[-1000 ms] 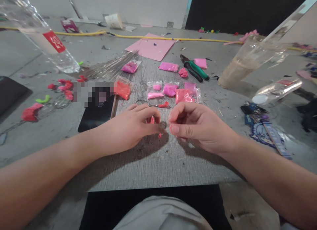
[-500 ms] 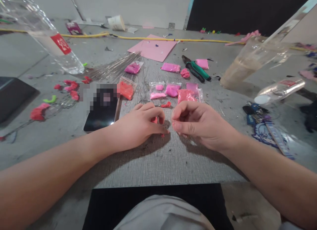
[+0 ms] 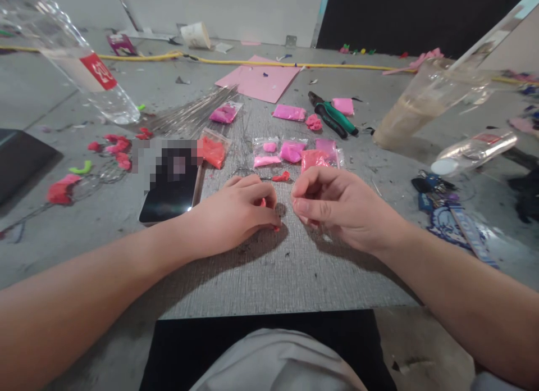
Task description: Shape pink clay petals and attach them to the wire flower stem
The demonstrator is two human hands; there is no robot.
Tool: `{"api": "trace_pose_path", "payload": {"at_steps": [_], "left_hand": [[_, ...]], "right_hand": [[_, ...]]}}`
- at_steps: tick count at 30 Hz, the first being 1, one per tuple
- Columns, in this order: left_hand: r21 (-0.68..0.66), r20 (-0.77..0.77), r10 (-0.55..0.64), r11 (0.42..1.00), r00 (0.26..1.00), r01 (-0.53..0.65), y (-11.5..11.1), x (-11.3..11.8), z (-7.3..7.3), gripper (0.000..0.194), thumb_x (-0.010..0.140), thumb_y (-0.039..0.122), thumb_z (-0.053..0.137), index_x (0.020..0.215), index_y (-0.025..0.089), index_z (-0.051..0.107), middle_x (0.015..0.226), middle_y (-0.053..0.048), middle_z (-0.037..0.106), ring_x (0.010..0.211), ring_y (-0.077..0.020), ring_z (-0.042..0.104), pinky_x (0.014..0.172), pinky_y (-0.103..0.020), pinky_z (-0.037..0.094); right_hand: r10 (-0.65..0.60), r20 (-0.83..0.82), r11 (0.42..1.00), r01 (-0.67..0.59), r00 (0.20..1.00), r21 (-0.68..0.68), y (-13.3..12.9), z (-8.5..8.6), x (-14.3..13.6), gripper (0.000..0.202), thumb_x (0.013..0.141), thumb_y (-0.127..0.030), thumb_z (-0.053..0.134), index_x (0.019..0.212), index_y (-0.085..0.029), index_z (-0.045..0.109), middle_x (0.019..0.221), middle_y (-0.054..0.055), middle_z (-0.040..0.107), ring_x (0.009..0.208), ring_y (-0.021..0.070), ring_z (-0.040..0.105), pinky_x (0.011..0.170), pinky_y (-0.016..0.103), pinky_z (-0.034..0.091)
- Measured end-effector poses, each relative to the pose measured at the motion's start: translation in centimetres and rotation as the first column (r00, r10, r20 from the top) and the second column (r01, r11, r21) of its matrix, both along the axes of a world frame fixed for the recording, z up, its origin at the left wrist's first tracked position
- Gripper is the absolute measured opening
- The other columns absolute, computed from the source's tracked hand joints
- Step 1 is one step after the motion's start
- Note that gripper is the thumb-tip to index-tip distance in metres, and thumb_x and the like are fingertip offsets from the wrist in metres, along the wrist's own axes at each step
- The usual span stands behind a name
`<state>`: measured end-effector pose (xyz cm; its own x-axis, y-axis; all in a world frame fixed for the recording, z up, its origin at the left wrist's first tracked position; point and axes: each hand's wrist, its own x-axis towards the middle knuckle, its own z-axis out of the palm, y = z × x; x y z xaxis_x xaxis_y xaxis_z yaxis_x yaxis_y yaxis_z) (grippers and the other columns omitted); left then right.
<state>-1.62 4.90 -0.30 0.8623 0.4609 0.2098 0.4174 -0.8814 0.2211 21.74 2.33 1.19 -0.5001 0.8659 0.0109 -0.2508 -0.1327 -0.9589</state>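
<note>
Palm down on the grey table (image 3: 252, 284), my left hand (image 3: 240, 214) has its fingers curled round a piece of red modelling clay (image 3: 263, 202). Most of that piece is hidden under the fingers. My right hand (image 3: 345, 208) rests on its side to the right, thumb and forefinger pinched together; whatever they hold is too small to make out. Just beyond the two hands lies a wire tipped with red clay (image 3: 281, 176). A bag of coral-red clay (image 3: 314, 158) sits behind my right fingertips, beside small bags of pink clay (image 3: 293, 151).
A phone (image 3: 170, 203) lies left of my left hand. Behind it are a bundle of thin wires (image 3: 193, 110) and a water bottle (image 3: 101, 87). Green-handled pliers (image 3: 337, 118), a plastic cup (image 3: 415, 110), a small bottle (image 3: 475, 150) and keys (image 3: 433, 183) stand or lie to the right.
My left fingertips have drawn slightly to the left, away from the right hand. The right hand keeps its pinch almost in place. The view has shifted a little.
</note>
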Motion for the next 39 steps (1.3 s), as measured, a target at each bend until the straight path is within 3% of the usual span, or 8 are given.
{"api": "trace_pose_path", "payload": {"at_steps": [10, 14, 18, 21, 25, 27, 29, 39], "left_hand": [[-0.022, 0.054, -0.023, 0.999, 0.998, 0.024, 0.2, -0.1, -0.1, 0.02, 0.1, 0.02, 0.059, 0.1, 0.025, 0.079, 0.105, -0.008, 0.066, 0.099, -0.0246, 0.058, 0.089, -0.04, 0.046], [-0.226, 0.285, 0.027, 0.973, 0.958, 0.04, 0.2, 0.0, 0.4, 0.018, 0.101, 0.019, 0.06, 0.102, 0.022, 0.077, 0.099, -0.006, 0.066, 0.096, -0.0198, 0.062, 0.086, -0.034, 0.05], [-0.51, 0.535, 0.271, 0.858, 0.8, 0.051, -0.6, 0.2, 0.9, 0.007, 0.097, 0.016, 0.066, 0.096, 0.02, 0.072, 0.093, -0.002, 0.067, 0.085, -0.0133, 0.064, 0.077, -0.025, 0.051], [-0.684, 0.596, 0.421, 0.712, 0.683, 0.159, -1.7, 0.6, 0.9, 0.007, 0.098, 0.017, 0.067, 0.093, 0.02, 0.071, 0.091, -0.001, 0.069, 0.084, -0.0113, 0.063, 0.077, -0.021, 0.052], [-0.823, 0.545, 0.551, 0.496, 0.632, 0.278, -3.3, 1.0, 1.0, 0.006, 0.096, 0.021, 0.071, 0.091, 0.02, 0.073, 0.09, -0.001, 0.068, 0.085, -0.0122, 0.062, 0.078, -0.023, 0.053], [-0.851, 0.516, 0.573, 0.427, 0.637, 0.305, -3.9, 1.1, 1.2, 0.006, 0.096, 0.023, 0.071, 0.091, 0.021, 0.074, 0.092, -0.002, 0.068, 0.088, -0.014, 0.063, 0.082, -0.026, 0.054], [-0.867, 0.493, 0.588, 0.395, 0.641, 0.305, -4.2, 1.1, 1.4, 0.006, 0.096, 0.023, 0.072, 0.092, 0.021, 0.075, 0.096, -0.003, 0.069, 0.092, -0.0149, 0.064, 0.085, -0.027, 0.054], [-0.891, 0.454, 0.612, 0.321, 0.648, 0.321, -4.5, 1.1, 1.3, 0.007, 0.095, 0.025, 0.074, 0.091, 0.022, 0.077, 0.097, -0.002, 0.073, 0.094, -0.014, 0.067, 0.085, -0.023, 0.054]], "right_hand": [[-0.021, 0.017, 1.0, 0.021, 1.0, -0.012, 0.0, 0.2, -0.2, 0.02, 0.081, -0.021, 0.086, 0.087, -0.019, 0.067, 0.064, -0.007, 0.062, 0.055, 0.006, 0.052, 0.051, 0.019, 0.04], [-0.121, 0.023, 0.992, 0.121, 0.992, 0.019, 0.1, 0.5, 0.2, 0.012, 0.087, -0.023, 0.081, 0.085, -0.019, 0.069, 0.066, -0.005, 0.062, 0.058, 0.0077, 0.054, 0.054, 0.021, 0.043], [-0.247, 0.042, 0.96, 0.238, 0.968, 0.147, -0.4, 0.1, 0.2, 0.007, 0.093, -0.024, 0.073, 0.088, -0.021, 0.071, 0.07, -0.003, 0.063, 0.063, 0.0097, 0.056, 0.056, 0.023, 0.045], [-0.33, 0.144, 0.887, 0.255, 0.933, 0.384, -1.4, 0.2, -0.2, 0.004, 0.094, -0.019, 0.07, 0.091, -0.02, 0.071, 0.075, -0.002, 0.065, 0.066, 0.0096, 0.057, 0.057, 0.023, 0.046], [-0.39, 0.178, 0.685, 0.156, 0.903, 0.712, -2.5, 0.6, -0.7, 0.011, 0.093, -0.01, 0.064, 0.098, -0.018, 0.069, 0.084, 0.002, 0.069, 0.073, 0.0126, 0.062, 0.064, 0.028, 0.051], [-0.405, 0.158, 0.594, 0.128, 0.901, 0.794, -2.7, 0.8, -0.8, 0.012, 0.09, -0.009, 0.064, 0.099, -0.016, 0.068, 0.085, 0.005, 0.069, 0.076, 0.0152, 0.064, 0.068, 0.032, 0.053], [-0.402, 0.154, 0.561, 0.11, 0.902, 0.82, -2.7, 0.8, -0.9, 0.012, 0.089, -0.009, 0.065, 0.1, -0.015, 0.067, 0.085, 0.006, 0.068, 0.076, 0.0163, 0.064, 0.068, 0.034, 0.054], [-0.438, 0.177, 0.548, 0.105, 0.881, 0.83, -3.1, 0.5, -1.4, 0.008, 0.09, -0.01, 0.068, 0.098, -0.014, 0.066, 0.089, 0.008, 0.074, 0.078, 0.015, 0.07, 0.068, 0.029, 0.059]]}}
